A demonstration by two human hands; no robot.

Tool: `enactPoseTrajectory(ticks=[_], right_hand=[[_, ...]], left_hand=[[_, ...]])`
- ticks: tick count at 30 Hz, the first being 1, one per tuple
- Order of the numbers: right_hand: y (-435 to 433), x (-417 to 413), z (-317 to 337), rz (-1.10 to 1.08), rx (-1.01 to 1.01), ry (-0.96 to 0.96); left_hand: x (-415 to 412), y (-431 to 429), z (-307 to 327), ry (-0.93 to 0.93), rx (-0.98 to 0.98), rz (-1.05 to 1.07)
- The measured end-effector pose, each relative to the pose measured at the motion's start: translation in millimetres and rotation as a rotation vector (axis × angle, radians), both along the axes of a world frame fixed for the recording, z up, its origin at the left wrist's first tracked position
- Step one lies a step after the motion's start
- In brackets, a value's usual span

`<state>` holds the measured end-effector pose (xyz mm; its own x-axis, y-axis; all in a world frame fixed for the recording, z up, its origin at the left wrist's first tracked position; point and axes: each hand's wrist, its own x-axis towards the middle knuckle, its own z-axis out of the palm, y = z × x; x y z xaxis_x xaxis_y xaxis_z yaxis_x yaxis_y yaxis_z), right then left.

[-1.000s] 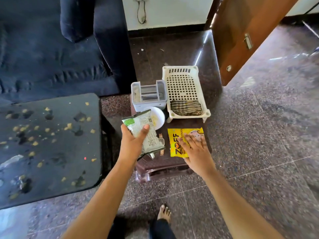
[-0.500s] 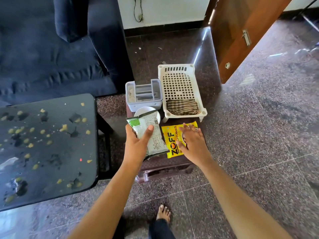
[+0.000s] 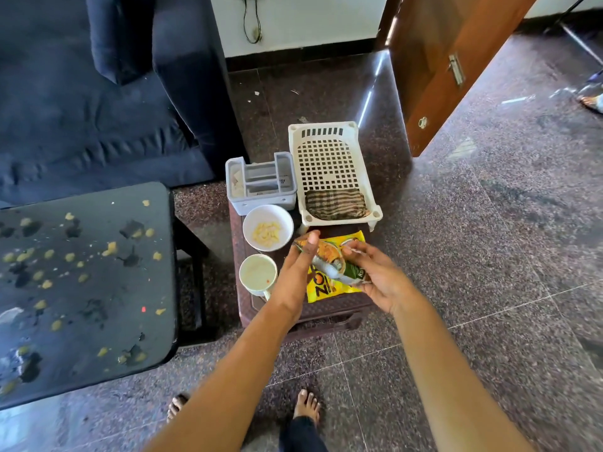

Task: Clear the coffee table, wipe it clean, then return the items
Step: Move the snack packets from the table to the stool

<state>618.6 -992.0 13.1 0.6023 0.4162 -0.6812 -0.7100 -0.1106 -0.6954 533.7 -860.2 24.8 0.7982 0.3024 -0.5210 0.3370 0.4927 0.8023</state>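
- Nearest the camera, the person's bare feet stood on the speckled stone floor, both forearms reaching forward over a small brown stool (image 3: 251, 308).
- The left hand (image 3: 295, 275) and right hand (image 3: 380, 278) met above the stool; the right hand's fingers were wrapped round a green-and-silver snack packet (image 3: 336, 267), while the left hand was fairly wide, its thumb and fingertips just touching the packet's near end.
- Beneath it a yellow packet (image 3: 329, 290) lay flat on the stool; the sensible move looked to be laying the held packet squarely on top, so nothing slid off the edge.
- Just left sat a white mug (image 3: 257, 274) and a white bowl (image 3: 267, 227) of pale pieces, both worth keeping clear of.
- Farther back stood a grey organiser (image 3: 261, 182) and a white basket (image 3: 329, 158) holding a striped cloth (image 3: 334, 204), probably the wiper.
- Off to the left, the dark coffee table (image 3: 85, 288) appeared cleared of items but strewn with crumbs and stains, unwiped.
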Motion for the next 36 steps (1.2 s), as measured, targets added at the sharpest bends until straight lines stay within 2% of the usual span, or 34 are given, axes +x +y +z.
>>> enactPoseTrajectory(ticks=[3,6,11,17,22,24,26,28,31,36], right_hand=[[-7,5,-14,-0.062,-0.231,-0.325],[-11,2,-24,-0.002,-0.391,-0.595],[-14,-10,-36,0.167,-0.564,-0.837],[-10,-6,-39,0.260,-0.663,-0.914],[1,9,-25,0.216,-0.638,-0.956],[11,25,-15,0.189,-0.638,-1.017],[25,47,-10,0.229,-0.676,-1.072],[40,71,-9,0.344,-0.727,-1.105],[59,101,-15,0.586,-0.802,-1.130],[74,136,-32,0.992,-0.976,-1.013]], left_hand=[[7,-8,-15,0.150,0.018,0.049],[12,-13,-30,0.208,0.151,0.116],[14,-15,-43,0.301,0.504,-0.008],[11,-14,-40,0.344,0.844,-0.125],[17,-10,-28,0.078,1.200,-0.100],[30,-1,-22,0.056,1.325,-0.217],[47,7,-20,0.141,1.393,-0.422],[59,14,-24,0.210,1.456,-0.599],[66,20,-31,0.277,1.499,-0.738],[65,19,-30,0.258,1.589,-0.720]])
